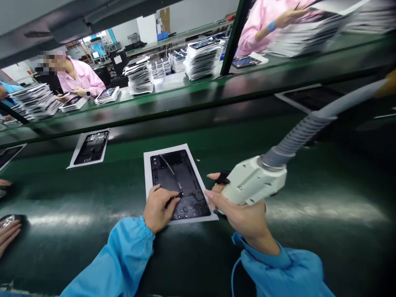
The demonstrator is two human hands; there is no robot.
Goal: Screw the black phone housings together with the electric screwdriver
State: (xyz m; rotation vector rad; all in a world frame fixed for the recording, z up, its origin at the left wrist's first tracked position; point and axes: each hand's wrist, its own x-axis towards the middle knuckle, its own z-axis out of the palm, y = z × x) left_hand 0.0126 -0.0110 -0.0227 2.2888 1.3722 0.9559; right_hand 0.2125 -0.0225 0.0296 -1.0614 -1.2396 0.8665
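1. A black frame (179, 185) lies flat on a white sheet (148, 165) on the green desk (93, 214), straight ahead of the person and between both hands.
2. The left hand (157, 208) rests on the frame's near left corner, fingers curled narrowly around a thin dark tool (173, 199) whose tip touches the frame's lower middle.
3. The right hand (244, 214) is closed around a cream tool body (255, 183), just right of the frame. A grey ribbed hose (297, 138) runs from it up and away to the right. A dark band sits on the thumb (221, 178).
4. The frame looks thin, stiff and light, with cut-outs and fine parts inside, so it is probably easy to bend or scratch. The outer edges seem the safest place to hold it, not the open middle.
5. The sheet is likely soft and could slide on the smooth desk, so pressing down at a corner steadies both.
6. Left of the frame, well apart, lies a second frame (91, 147) on its own sheet.
7. Beyond the frame, past a rail, people in pink coats (83, 76) sit beside stacks of trays (201, 57).
8. Another person's hand (8, 235) shows far left of the frame.
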